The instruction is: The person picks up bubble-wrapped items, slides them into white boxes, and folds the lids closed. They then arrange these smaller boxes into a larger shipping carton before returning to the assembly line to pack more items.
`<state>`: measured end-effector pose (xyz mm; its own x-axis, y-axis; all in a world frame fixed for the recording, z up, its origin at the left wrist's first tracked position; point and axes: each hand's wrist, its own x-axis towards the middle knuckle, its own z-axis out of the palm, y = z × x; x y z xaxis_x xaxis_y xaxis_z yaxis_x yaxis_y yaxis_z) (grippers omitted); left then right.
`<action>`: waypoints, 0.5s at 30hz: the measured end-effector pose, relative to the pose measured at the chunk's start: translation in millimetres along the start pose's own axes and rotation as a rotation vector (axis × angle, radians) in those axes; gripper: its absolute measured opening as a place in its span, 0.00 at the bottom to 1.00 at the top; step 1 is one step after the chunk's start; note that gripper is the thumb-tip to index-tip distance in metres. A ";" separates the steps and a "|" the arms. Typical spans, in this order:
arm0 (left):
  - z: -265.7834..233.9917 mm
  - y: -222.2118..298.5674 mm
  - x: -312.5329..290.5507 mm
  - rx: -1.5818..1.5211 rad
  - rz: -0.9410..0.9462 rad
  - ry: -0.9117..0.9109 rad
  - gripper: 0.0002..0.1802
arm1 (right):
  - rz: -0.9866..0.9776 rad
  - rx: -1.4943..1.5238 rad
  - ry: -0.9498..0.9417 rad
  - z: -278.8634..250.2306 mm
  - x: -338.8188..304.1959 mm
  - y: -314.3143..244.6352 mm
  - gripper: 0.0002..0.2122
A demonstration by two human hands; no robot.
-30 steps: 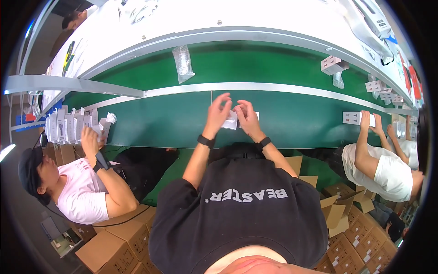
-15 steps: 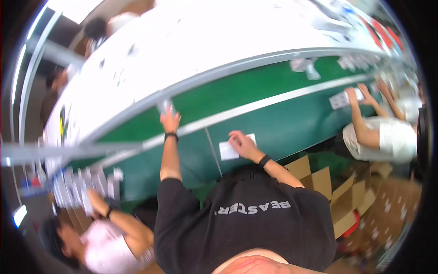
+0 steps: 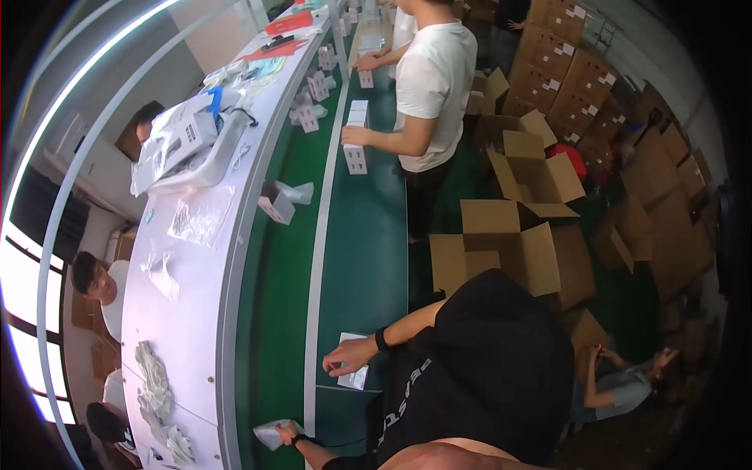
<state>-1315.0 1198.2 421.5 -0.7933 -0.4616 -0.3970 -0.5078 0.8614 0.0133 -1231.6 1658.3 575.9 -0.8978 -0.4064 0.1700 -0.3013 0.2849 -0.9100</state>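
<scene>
My left hand (image 3: 288,433) is closed on the edge of a clear plastic-wrapped packet (image 3: 269,435) over the green belt; what is inside the plastic I cannot make out. Just above a flat white box (image 3: 354,377) on the dark green worktop, my right hand (image 3: 350,355) has its fingers apart and bent a little. It covers part of the box, and I cannot tell whether it touches it.
A white box with clear plastic (image 3: 277,205) lies farther up the green belt (image 3: 270,313). A co-worker in white (image 3: 435,86) handles stacked white boxes (image 3: 356,160). Open cartons (image 3: 501,258) stand to the right. A raised white shelf (image 3: 192,313) runs along the left.
The view has swung to the right, bringing the co-worker and cartons into the middle. My left hand still has the clear packet. My right hand stays over the white box, its fingers more spread.
</scene>
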 end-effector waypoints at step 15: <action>-83.2 -5.0 -272.2 -1.453 0.176 0.116 0.30 | 0.126 0.216 -0.142 4.8 40.5 -10.8 0.21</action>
<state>-1124.5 1301.9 605.8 -0.8655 -0.4504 -0.2193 -0.2324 -0.0269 0.9723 -1263.1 1634.7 590.7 -0.8651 -0.5015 0.0096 -0.1012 0.1557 -0.9826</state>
